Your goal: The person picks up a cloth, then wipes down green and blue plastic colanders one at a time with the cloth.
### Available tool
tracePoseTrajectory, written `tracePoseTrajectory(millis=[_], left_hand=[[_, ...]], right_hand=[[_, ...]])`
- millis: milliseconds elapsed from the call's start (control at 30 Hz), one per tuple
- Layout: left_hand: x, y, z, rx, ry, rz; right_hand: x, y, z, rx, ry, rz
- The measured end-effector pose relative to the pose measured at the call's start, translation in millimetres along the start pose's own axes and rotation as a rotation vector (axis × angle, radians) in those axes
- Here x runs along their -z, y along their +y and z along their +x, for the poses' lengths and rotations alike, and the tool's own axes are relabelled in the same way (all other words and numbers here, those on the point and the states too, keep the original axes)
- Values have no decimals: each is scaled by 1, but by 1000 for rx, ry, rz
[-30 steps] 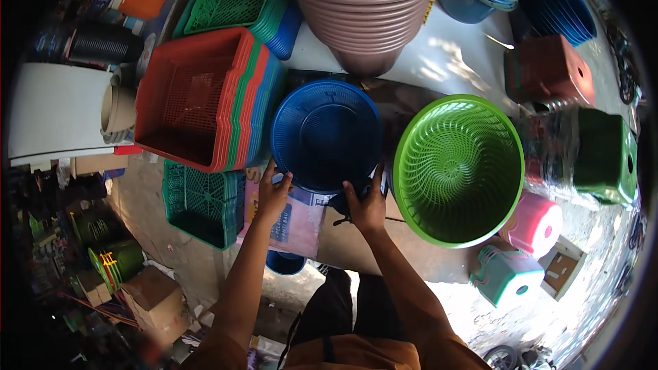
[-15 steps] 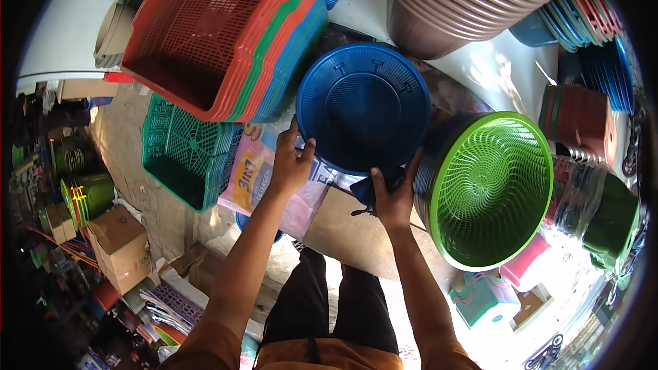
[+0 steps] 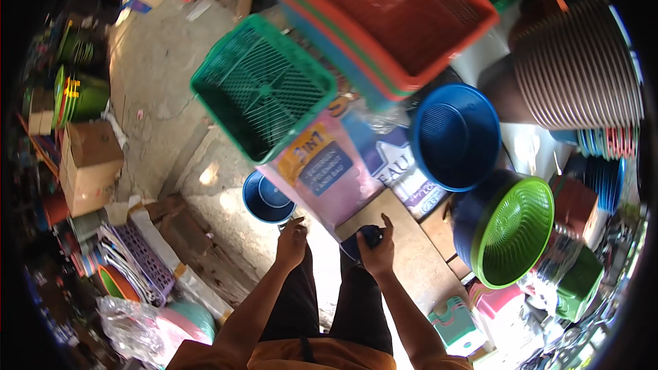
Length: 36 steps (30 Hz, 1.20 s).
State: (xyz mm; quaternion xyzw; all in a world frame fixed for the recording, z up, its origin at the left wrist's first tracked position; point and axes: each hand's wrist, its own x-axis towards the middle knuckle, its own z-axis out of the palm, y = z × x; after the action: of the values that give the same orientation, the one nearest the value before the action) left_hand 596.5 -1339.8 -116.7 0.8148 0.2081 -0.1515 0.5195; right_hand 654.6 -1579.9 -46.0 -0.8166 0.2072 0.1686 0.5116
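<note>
In my right hand [image 3: 377, 253] is a dark blue cloth-like bundle [image 3: 370, 235], gripped above my right knee at the edge of a brown board [image 3: 394, 229]. My left hand [image 3: 293, 243] is loosely curled with nothing seen in it; its fingertips are just below a blue bucket [image 3: 266, 199] on the ground. A round blue basin [image 3: 456, 137] stands apart from both hands, farther off to the right. Beside it, nearer me, a bright green woven-pattern basket [image 3: 517, 233] tops a tilted stack. Pink printed packaging [image 3: 336, 185] lies between the hands and the baskets.
A green rectangular basket [image 3: 264, 89] stands left of a stack of crates topped by a red one [image 3: 391, 14]. Tall brown nested pots [image 3: 576, 68] fill the far right. Cardboard box [image 3: 89, 164], wooden planks [image 3: 205, 247] and a clear plastic bag [image 3: 130, 329] lie left.
Both hands have left the blue basin and come back toward my legs; the right one carries the dark bundle. The view has turned leftward, bringing the blue bucket into fuller sight.
</note>
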Motion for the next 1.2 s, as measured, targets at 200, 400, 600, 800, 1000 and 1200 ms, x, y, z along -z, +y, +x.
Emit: tracePoseTrajectory(millis=[200,400,600,800,1000,1200], left_hand=[[84,-177,-39,387,187,101],[129,-269,-15,461,189,191],[129,-335,56,493,211,121],[109,-397,105,503,290,150],[102,-408,119,600,381,-32],[105,-401,119,622,373,68]], right_hand=[[-129,29,-4,57,-413,-418],[-258,61,20,-109,-484,-700],[-357,125,83,-93,-515,-1024],[-421,158,122,-31,-296,-1137],[-425,175,144,-28,-210,-1172],[-426,181,143,-28,-166,-1110]])
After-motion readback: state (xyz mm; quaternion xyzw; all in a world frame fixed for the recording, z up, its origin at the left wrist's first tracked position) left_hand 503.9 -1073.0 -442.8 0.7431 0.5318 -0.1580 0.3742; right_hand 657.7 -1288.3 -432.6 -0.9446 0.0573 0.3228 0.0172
